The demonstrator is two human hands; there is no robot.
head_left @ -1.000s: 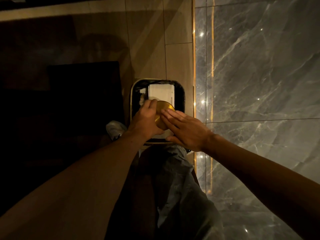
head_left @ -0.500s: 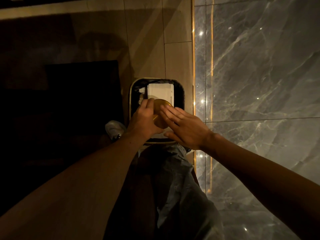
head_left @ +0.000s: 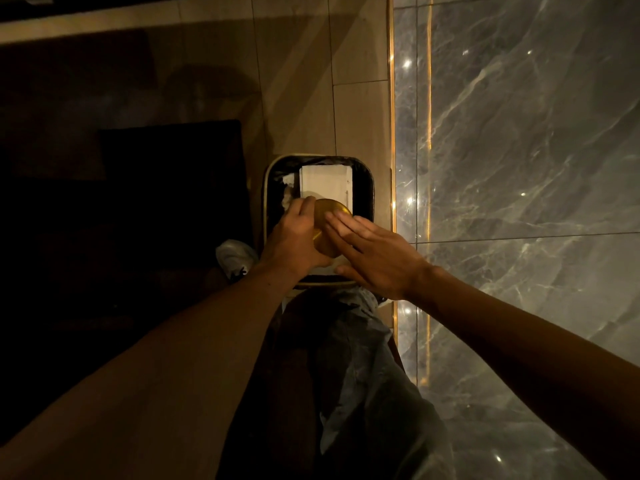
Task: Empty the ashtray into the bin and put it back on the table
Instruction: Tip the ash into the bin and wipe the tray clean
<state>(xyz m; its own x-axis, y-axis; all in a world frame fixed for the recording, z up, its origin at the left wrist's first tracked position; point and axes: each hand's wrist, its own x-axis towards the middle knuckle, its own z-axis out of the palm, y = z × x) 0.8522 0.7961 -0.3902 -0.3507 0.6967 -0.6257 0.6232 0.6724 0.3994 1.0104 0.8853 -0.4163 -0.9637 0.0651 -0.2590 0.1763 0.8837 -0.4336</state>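
Observation:
A round golden ashtray (head_left: pixel 329 210) hangs upside down over the bin (head_left: pixel 367 188), a square black-lined container with a pale rim standing on the floor. My left hand (head_left: pixel 294 239) grips the ashtray by its left edge. My right hand (head_left: pixel 372 252) is flat with its fingers spread, and its fingertips lie on the ashtray's upturned bottom. White paper (head_left: pixel 325 183) and crumpled scraps fill the bin under the ashtray. What lies inside the ashtray is hidden.
A glossy grey marble wall (head_left: pixel 519 168) with a lit gold strip runs close along the right of the bin. Dark furniture (head_left: pixel 166 188) stands to the left. My legs in jeans and a white shoe (head_left: pixel 235 256) are just in front of the bin on tan floor tiles.
Both hands stay over the bin with the ashtray. My right hand's fingers have shifted slightly on the ashtray's bottom, with a little blur.

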